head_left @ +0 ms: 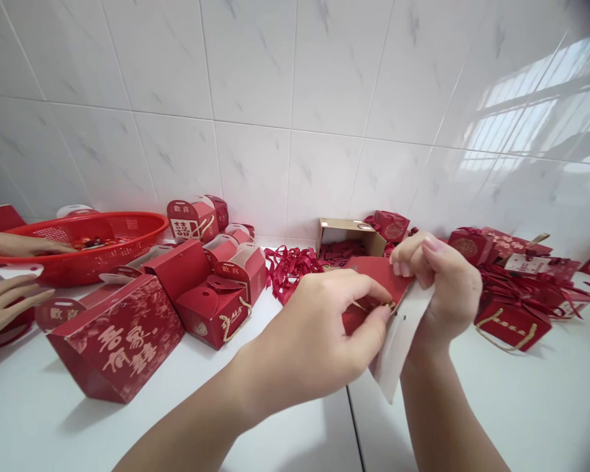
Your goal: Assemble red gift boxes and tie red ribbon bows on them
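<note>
In front of me, a partly folded red cardboard gift box (373, 275) is held up between both hands, its white inner flap (406, 334) hanging toward me with small holes in it. The fingertips of my left hand (324, 321) pinch at the red edge beside a hole, on a small gold-coloured bit that I cannot make out clearly. My right hand (442, 288) grips the top edge of the same box, fingers curled over it. Part of the box is hidden behind my left hand.
Several red gift boxes (122, 334) stand at the left. A co-worker's hand reaches into a red plastic basket (118, 229); another touches a box. Red ribbons (295, 265) lie by a cardboard carton (347, 229) against the tiled wall. Ribboned boxes (514, 324) are piled at right.
</note>
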### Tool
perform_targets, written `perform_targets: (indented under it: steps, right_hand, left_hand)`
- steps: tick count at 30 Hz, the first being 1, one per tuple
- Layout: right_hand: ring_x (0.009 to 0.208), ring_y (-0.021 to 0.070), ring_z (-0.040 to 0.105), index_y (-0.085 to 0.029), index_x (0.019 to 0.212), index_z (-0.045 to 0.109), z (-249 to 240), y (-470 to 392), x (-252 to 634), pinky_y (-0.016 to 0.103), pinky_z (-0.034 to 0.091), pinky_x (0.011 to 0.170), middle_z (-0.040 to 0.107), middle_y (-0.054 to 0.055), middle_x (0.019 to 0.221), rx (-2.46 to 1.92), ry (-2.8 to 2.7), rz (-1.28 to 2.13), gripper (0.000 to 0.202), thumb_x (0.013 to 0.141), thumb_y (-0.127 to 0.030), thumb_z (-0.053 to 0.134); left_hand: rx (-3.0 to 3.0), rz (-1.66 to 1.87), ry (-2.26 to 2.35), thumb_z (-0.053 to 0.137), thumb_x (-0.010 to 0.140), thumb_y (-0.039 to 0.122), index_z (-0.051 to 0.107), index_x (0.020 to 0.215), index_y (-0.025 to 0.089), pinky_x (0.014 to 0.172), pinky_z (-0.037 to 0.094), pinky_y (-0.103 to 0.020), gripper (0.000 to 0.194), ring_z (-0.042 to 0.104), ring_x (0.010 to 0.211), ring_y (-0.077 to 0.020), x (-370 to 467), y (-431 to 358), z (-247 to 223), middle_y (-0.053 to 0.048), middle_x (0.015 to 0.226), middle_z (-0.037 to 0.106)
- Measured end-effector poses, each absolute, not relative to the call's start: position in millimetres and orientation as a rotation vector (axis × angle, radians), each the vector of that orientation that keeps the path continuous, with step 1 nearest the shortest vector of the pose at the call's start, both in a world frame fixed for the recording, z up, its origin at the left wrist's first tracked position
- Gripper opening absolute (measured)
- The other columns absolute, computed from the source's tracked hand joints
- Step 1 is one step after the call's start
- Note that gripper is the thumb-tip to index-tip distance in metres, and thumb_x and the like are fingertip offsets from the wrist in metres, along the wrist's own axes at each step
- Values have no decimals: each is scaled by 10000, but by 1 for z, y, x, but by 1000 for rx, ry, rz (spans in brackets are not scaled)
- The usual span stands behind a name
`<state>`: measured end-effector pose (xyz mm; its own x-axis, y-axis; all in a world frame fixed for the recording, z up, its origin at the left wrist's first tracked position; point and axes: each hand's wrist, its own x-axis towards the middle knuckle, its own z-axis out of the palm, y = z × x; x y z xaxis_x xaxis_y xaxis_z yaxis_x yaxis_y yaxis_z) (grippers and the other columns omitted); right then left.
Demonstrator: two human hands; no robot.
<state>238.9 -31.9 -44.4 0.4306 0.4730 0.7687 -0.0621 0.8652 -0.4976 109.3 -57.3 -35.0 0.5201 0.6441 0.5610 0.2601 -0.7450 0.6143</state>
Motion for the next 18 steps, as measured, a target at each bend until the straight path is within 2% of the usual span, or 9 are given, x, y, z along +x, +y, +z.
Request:
perform_targets:
  steps: [4, 7, 11, 15, 18]
  right_hand:
    - [498, 119, 362, -201, 448, 313, -46, -31, 237, 288, 285, 487, 297, -23, 488, -438, -1084, 356, 382, 801, -157, 454]
    - [510, 122, 372, -203, 469, 318, -48, -28, 235, 291, 312, 513, 308, -24, 502, -405, -1083, 316, 381, 822, -150, 451]
    - [598, 147, 465, -207, 488, 363, -49, -25, 240, 308, 368, 585, 434, 2, 569, -514, -1193, 292, 365, 838, -190, 467]
    - [822, 191, 570, -197, 526, 462, -43, -27, 256, 334, 430, 715, 595, 37, 778, -653, -1418, 502, 316, 833, -230, 534]
    - [989, 227, 591, -195, 617, 512, -37, -34, 271, 343, 471, 765, 637, 51, 986, -765, -1569, 716, 220, 826, -233, 570]
  left_hand:
    - [2391, 1122, 797, 590, 829, 176, 663, 920, 163, 744, 501, -219, 117, 612, 800, -109, 108, -61, -34, 9, 872, 677]
    - [2442, 1171, 872, 564, 847, 154, 680, 936, 193, 676, 498, -207, 152, 624, 745, -101, 104, -59, -35, 23, 849, 695]
    - [2461, 1311, 960, 508, 875, 115, 671, 1010, 234, 628, 488, -185, 243, 648, 719, -95, 98, -52, -36, 37, 849, 717]
    - [2421, 1394, 1090, 495, 873, 107, 602, 1129, 209, 566, 461, -199, 295, 612, 585, -88, 91, -43, -34, 30, 773, 715]
    - [2406, 1375, 1117, 472, 875, 92, 571, 1069, 201, 522, 429, -194, 244, 548, 492, -72, 88, -39, -33, 55, 672, 683]
